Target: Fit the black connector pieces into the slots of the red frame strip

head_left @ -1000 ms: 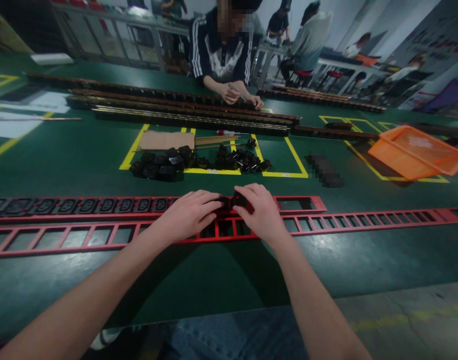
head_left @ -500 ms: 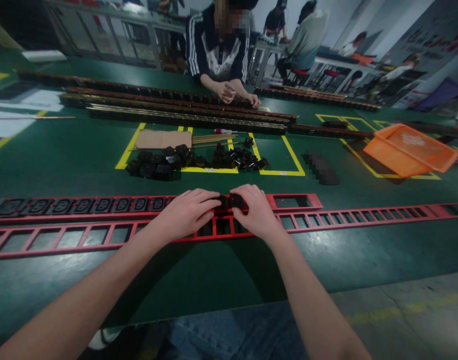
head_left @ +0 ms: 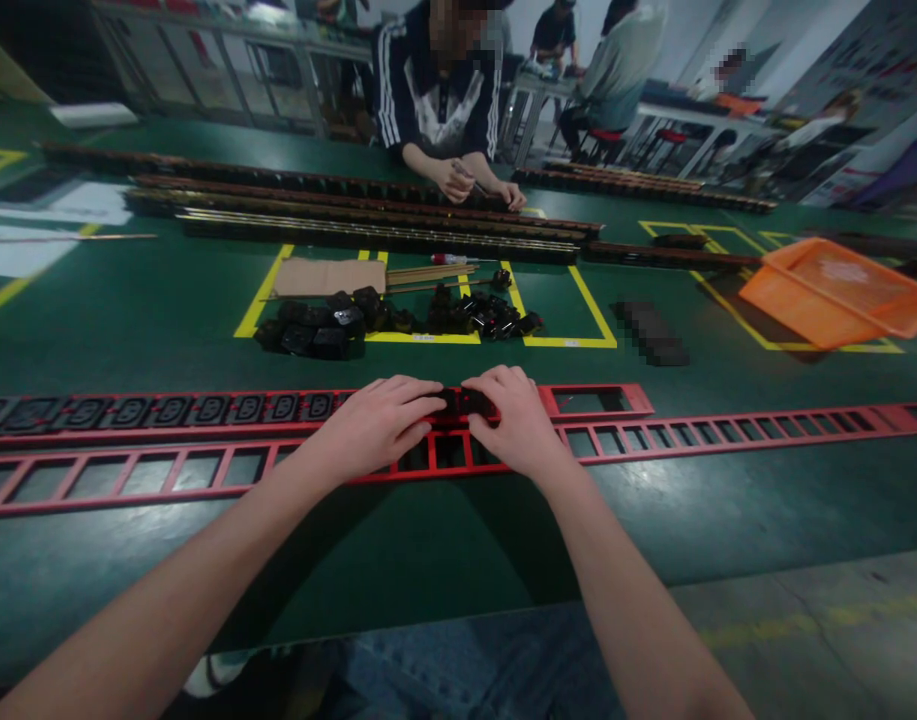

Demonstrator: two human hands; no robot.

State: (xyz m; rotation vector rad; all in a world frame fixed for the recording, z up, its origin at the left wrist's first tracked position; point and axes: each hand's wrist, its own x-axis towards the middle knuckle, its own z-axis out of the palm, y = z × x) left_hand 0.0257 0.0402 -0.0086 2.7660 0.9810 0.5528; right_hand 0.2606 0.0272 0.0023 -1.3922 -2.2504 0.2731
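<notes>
My left hand (head_left: 387, 418) lies over the farther red slotted rail (head_left: 642, 399), its fingers bent against a black socket (head_left: 451, 402). From the other side, my right hand (head_left: 512, 415) curls thumb and fingers round the black parts at the same spot. Both hands partly cover these parts, so their exact seating is hidden. Left of my hands, a row of black power sockets (head_left: 212, 409) fills the openings of that rail. Nearer to me runs a second red rail (head_left: 128, 501) with open slots, passing under my wrists.
Beyond the rails are loose black socket pieces (head_left: 319, 328), a cardboard piece (head_left: 328, 278), thin rods (head_left: 432, 272) and a red-handled tool (head_left: 443, 259). An orange basket (head_left: 803, 295) stands at right. Across the table a co-worker (head_left: 439, 105) bends over long dark rails (head_left: 383, 225).
The view has shifted slightly, so the basket and the rails' right ends appear farther right. My hands keep almost the same pose on the black socket.
</notes>
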